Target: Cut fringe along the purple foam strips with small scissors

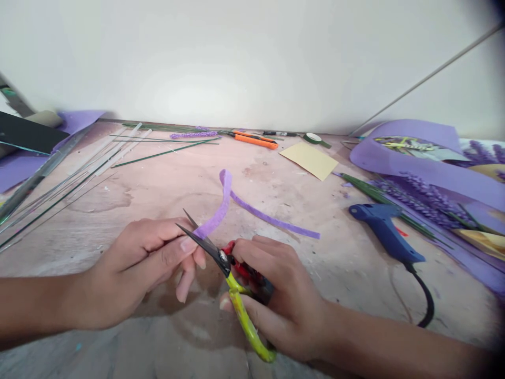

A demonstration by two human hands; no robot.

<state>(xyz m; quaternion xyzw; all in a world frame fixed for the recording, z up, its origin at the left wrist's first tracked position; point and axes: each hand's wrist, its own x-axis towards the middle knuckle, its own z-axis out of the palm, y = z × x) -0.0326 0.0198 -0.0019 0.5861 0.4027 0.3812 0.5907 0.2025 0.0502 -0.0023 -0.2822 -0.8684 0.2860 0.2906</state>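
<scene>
My left hand (158,258) pinches one end of a narrow purple strip (216,218) between thumb and fingers. From there the strip curves up, folds over near its top and trails away to the right. In my right hand (276,284) is a pair of scissors (246,321) with yellow-green and red handles and dark blades. The blades are slightly apart and point up and left, lying right at the strip beside my left thumb. My left fingertips are very close to the blades. Whether the blades touch the strip's edge I cannot tell.
A blue glue gun (386,229) with a black cord lies on the right, near purple flower stems (426,200) and purple sheets (398,139). Further back are an orange cutter knife (256,140), a yellowish card (309,159) and a tape roll (313,138). Clear sticks (124,150) and green wires lie left.
</scene>
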